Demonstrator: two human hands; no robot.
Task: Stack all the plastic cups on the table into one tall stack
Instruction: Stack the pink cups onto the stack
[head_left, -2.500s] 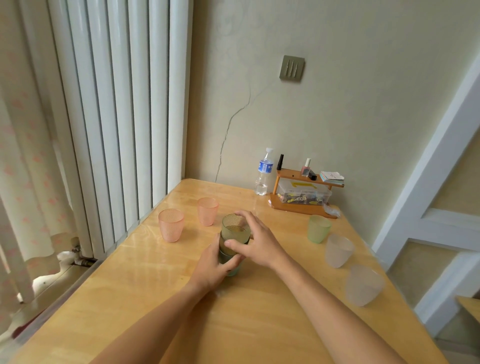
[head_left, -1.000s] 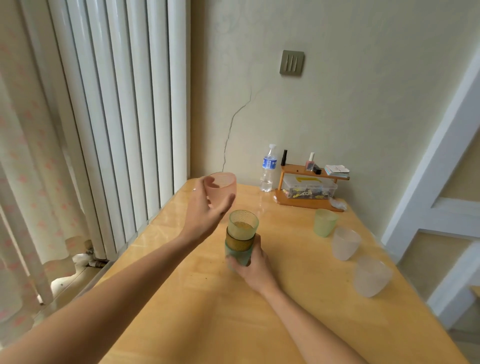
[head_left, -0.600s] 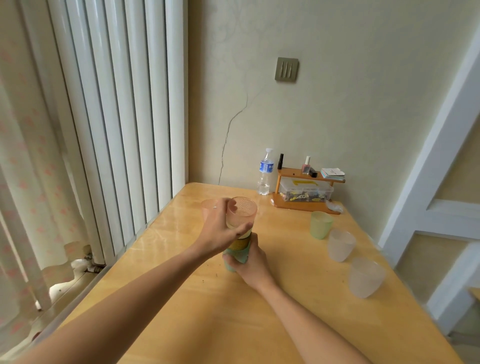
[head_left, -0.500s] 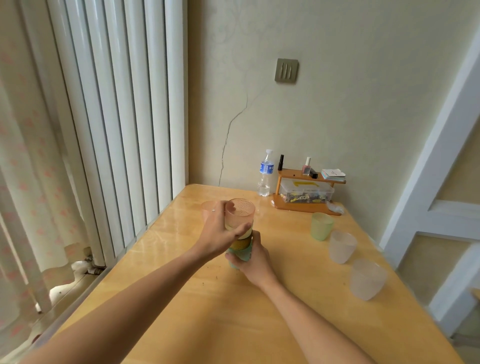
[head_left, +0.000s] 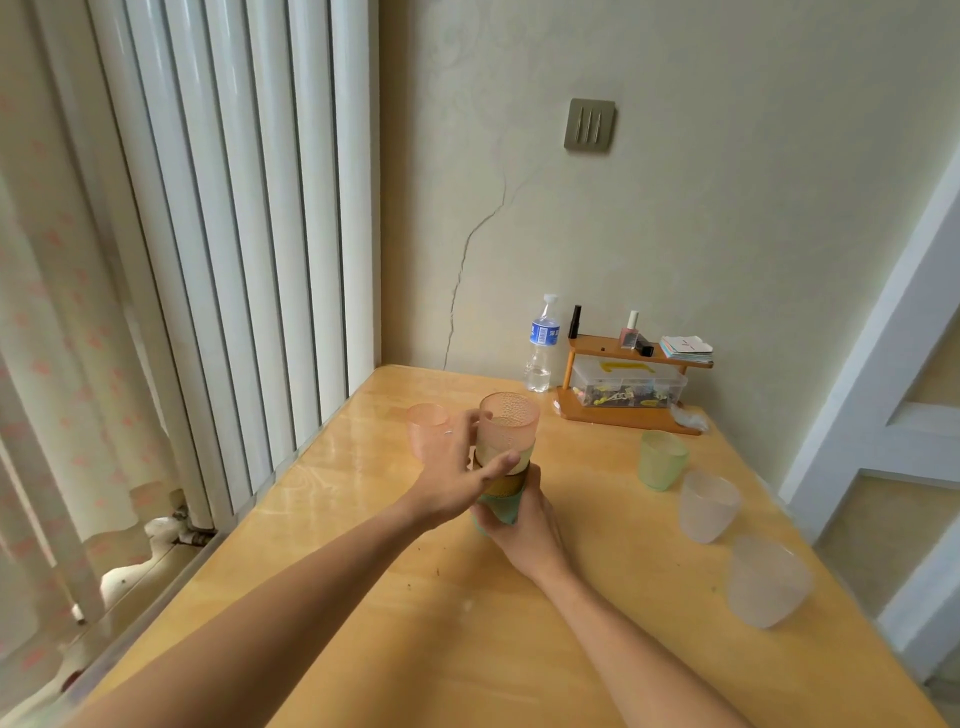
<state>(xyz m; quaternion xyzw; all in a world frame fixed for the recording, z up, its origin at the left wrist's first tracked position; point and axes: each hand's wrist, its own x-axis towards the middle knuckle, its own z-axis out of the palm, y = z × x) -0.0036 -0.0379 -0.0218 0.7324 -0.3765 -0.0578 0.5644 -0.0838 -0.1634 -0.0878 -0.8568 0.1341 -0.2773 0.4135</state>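
Table (head_left: 597, 623) front bare; clear cups (head_left: 709, 506) crowd rt edge; pink cup (head_left: 423, 428) left.

A single head-worn camera is looking forward and down across the counter (head_left: 597, 597) toward the wall (head_left: 675, 234) corner, close above both forearms.

Hardly anything here can be read. The water bottle (head_left: 541, 347), standing at about one o'clock on the bench (head_left: 597, 597) near the wall, wears a blue label (head_left: 544, 332) with white characters on it, but they are too small and blurred to make out. The clear box (head_left: 626, 387) under the little wooden shelf (head_left: 636, 354) shows a yellow mark on its lid, not legible as any letter. The booklet (head_left: 685, 347) on that shelf carries a faint scribble, unreadable too.
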